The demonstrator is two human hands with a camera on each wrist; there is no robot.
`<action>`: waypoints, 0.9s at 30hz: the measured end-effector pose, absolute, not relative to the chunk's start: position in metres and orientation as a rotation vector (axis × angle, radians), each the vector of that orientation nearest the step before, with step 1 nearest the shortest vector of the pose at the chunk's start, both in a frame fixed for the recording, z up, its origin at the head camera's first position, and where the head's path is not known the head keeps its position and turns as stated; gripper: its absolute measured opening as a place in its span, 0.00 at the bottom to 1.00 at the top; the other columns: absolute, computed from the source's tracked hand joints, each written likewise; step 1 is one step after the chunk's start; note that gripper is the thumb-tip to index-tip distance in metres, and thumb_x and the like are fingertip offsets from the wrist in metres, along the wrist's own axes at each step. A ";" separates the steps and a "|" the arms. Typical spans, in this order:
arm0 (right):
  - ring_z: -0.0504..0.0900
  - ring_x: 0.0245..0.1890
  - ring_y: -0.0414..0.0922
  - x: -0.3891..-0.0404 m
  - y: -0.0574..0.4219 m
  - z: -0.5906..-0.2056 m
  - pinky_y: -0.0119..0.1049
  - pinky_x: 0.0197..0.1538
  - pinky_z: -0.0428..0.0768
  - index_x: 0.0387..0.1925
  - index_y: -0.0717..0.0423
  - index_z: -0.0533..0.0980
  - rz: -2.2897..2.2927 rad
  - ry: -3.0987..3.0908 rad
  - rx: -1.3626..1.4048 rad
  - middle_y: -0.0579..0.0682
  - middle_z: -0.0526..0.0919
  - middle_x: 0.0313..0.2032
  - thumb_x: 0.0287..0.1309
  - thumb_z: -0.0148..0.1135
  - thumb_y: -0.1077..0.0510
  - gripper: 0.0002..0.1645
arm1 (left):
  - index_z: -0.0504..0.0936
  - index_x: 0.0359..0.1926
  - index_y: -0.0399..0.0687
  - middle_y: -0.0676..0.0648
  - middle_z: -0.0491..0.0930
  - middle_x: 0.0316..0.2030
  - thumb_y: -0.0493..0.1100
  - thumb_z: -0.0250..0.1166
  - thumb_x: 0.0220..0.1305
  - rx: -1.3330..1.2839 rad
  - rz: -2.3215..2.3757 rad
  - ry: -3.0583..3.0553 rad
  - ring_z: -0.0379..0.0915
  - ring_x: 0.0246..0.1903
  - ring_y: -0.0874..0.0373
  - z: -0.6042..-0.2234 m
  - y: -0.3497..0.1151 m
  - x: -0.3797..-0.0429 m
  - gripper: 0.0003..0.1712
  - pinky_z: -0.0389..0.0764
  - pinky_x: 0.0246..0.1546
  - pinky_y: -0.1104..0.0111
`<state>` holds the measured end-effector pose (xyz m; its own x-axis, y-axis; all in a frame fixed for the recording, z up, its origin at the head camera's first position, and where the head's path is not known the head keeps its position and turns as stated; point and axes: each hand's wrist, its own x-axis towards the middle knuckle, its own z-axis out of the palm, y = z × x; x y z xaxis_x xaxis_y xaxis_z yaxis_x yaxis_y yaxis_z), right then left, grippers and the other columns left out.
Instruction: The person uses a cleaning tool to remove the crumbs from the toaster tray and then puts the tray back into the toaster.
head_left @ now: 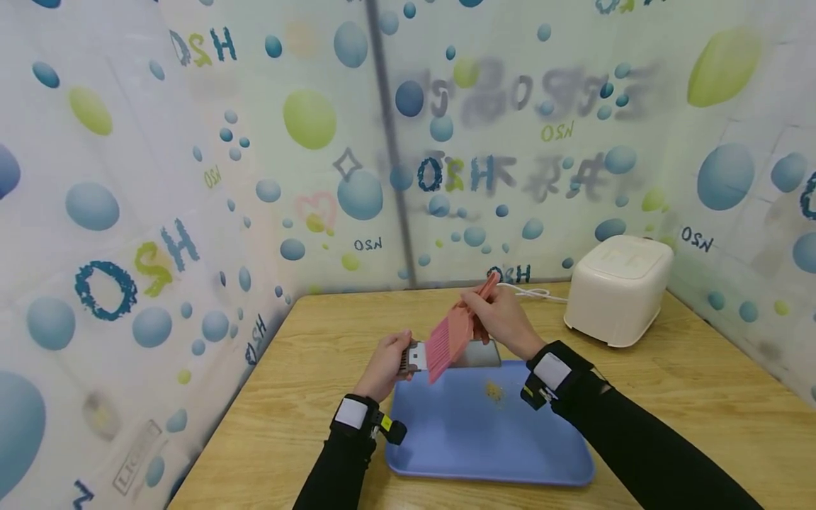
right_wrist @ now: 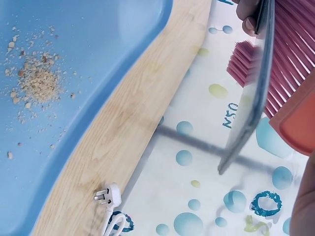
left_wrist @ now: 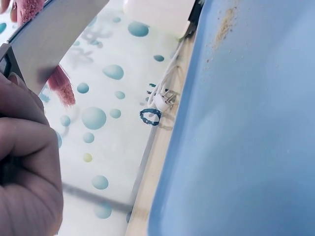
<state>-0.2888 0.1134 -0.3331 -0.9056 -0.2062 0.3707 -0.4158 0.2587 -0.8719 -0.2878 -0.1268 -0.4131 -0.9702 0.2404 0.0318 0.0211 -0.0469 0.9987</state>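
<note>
In the head view my left hand [head_left: 382, 365] grips the ridged grey end of a flat tool with a broad metal blade [head_left: 481, 355], held over the far edge of the blue tray [head_left: 491, 479]. My right hand [head_left: 505, 320] holds a salmon-pink brush [head_left: 464, 322] by its handle, tilted so the pink bristles lie across the blade. In the left wrist view the bristles [left_wrist: 61, 87] show on both sides of the blade [left_wrist: 61, 42]. The right wrist view shows the blade [right_wrist: 253, 115] nearly edge-on beside the bristles [right_wrist: 295, 49]. Crumbs [right_wrist: 42, 83] lie in a small heap on the tray.
A cream toaster [head_left: 618, 294] with its lid down stands at the back right of the wooden table [head_left: 331, 322]. Its white cord runs left, and the plug [right_wrist: 108, 195] lies behind the tray. Bubble-printed curtains [head_left: 312, 120] hang along the back and both sides.
</note>
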 end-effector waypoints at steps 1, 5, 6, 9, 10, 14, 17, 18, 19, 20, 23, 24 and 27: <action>0.73 0.10 0.47 -0.289 0.115 -0.333 0.39 0.14 0.74 0.40 0.66 0.84 1.705 -2.339 0.591 0.56 0.79 0.17 0.75 0.56 0.50 0.22 | 0.75 0.43 0.40 0.48 0.77 0.27 0.53 0.45 0.83 0.288 2.151 2.056 0.72 0.19 0.62 -0.413 -0.127 -0.288 0.21 0.74 0.17 0.74; 0.73 0.10 0.47 -0.289 0.121 -0.335 0.40 0.14 0.74 0.40 0.66 0.84 1.706 -2.345 0.583 0.57 0.78 0.16 0.75 0.56 0.49 0.23 | 0.75 0.43 0.38 0.47 0.77 0.27 0.53 0.46 0.83 0.303 2.151 2.050 0.72 0.20 0.62 -0.413 -0.127 -0.289 0.23 0.74 0.17 0.74; 0.73 0.10 0.47 -0.289 0.122 -0.335 0.39 0.14 0.74 0.41 0.66 0.84 1.713 -2.349 0.572 0.57 0.78 0.16 0.75 0.56 0.49 0.23 | 0.75 0.43 0.37 0.47 0.77 0.27 0.53 0.46 0.83 0.306 2.151 2.047 0.72 0.20 0.62 -0.413 -0.127 -0.289 0.23 0.73 0.17 0.74; 0.73 0.10 0.47 -0.288 0.126 -0.336 0.36 0.15 0.73 0.43 0.66 0.84 1.733 -2.361 0.537 0.56 0.78 0.16 0.74 0.56 0.48 0.23 | 0.75 0.42 0.37 0.48 0.77 0.26 0.53 0.46 0.83 0.297 2.157 2.040 0.71 0.20 0.62 -0.414 -0.126 -0.290 0.23 0.73 0.17 0.74; 0.73 0.10 0.47 -0.288 0.128 -0.336 0.36 0.15 0.74 0.43 0.66 0.84 1.734 -2.362 0.531 0.56 0.78 0.16 0.75 0.56 0.48 0.23 | 0.75 0.42 0.37 0.48 0.77 0.26 0.52 0.46 0.83 0.291 2.160 2.038 0.71 0.19 0.62 -0.415 -0.126 -0.290 0.23 0.73 0.16 0.74; 0.73 0.10 0.48 -0.288 0.136 -0.337 0.37 0.15 0.74 0.44 0.67 0.84 1.735 -2.362 0.534 0.56 0.78 0.16 0.76 0.54 0.49 0.23 | 0.75 0.43 0.35 0.47 0.77 0.26 0.53 0.48 0.82 0.289 2.158 2.043 0.72 0.19 0.62 -0.416 -0.127 -0.290 0.23 0.73 0.16 0.74; 0.73 0.10 0.49 -0.287 0.141 -0.338 0.38 0.15 0.75 0.43 0.68 0.83 1.725 -2.351 0.553 0.56 0.77 0.16 0.76 0.53 0.51 0.23 | 0.75 0.44 0.35 0.47 0.77 0.26 0.54 0.48 0.82 0.289 2.156 2.039 0.72 0.19 0.62 -0.417 -0.128 -0.291 0.24 0.72 0.16 0.74; 0.73 0.10 0.49 -0.287 0.143 -0.338 0.38 0.15 0.75 0.42 0.68 0.83 1.720 -2.347 0.556 0.56 0.77 0.16 0.76 0.53 0.52 0.22 | 0.75 0.44 0.36 0.47 0.77 0.26 0.54 0.48 0.82 0.287 2.157 2.036 0.72 0.19 0.62 -0.417 -0.128 -0.292 0.23 0.72 0.16 0.74; 0.73 0.10 0.49 -0.287 0.144 -0.338 0.38 0.15 0.75 0.42 0.68 0.83 1.717 -2.343 0.553 0.56 0.77 0.16 0.76 0.53 0.52 0.22 | 0.74 0.44 0.36 0.47 0.77 0.26 0.54 0.48 0.82 0.287 2.158 2.034 0.72 0.19 0.62 -0.418 -0.129 -0.292 0.23 0.72 0.16 0.75; 0.73 0.11 0.48 -0.287 0.146 -0.338 0.38 0.15 0.75 0.42 0.68 0.83 1.714 -2.342 0.548 0.56 0.77 0.16 0.76 0.53 0.51 0.23 | 0.74 0.43 0.37 0.48 0.77 0.26 0.54 0.47 0.82 0.287 2.160 2.031 0.72 0.19 0.62 -0.418 -0.129 -0.292 0.23 0.72 0.16 0.74; 0.73 0.11 0.47 -0.287 0.151 -0.339 0.36 0.15 0.75 0.41 0.67 0.83 1.706 -2.340 0.525 0.55 0.77 0.16 0.76 0.53 0.50 0.24 | 0.74 0.42 0.38 0.48 0.77 0.26 0.54 0.47 0.82 0.293 2.157 2.036 0.71 0.18 0.62 -0.419 -0.130 -0.293 0.23 0.72 0.16 0.74; 0.73 0.11 0.47 -0.287 0.152 -0.340 0.36 0.15 0.75 0.41 0.67 0.84 1.702 -2.342 0.518 0.55 0.78 0.16 0.77 0.53 0.50 0.24 | 0.74 0.42 0.38 0.48 0.76 0.26 0.54 0.47 0.82 0.292 2.157 2.038 0.71 0.18 0.62 -0.419 -0.131 -0.293 0.23 0.72 0.16 0.74; 0.73 0.11 0.47 -0.287 0.157 -0.341 0.36 0.15 0.75 0.40 0.68 0.84 1.692 -2.337 0.508 0.54 0.78 0.16 0.77 0.53 0.48 0.26 | 0.74 0.42 0.39 0.47 0.76 0.27 0.55 0.47 0.82 0.290 2.155 2.045 0.71 0.18 0.61 -0.419 -0.131 -0.292 0.23 0.73 0.16 0.74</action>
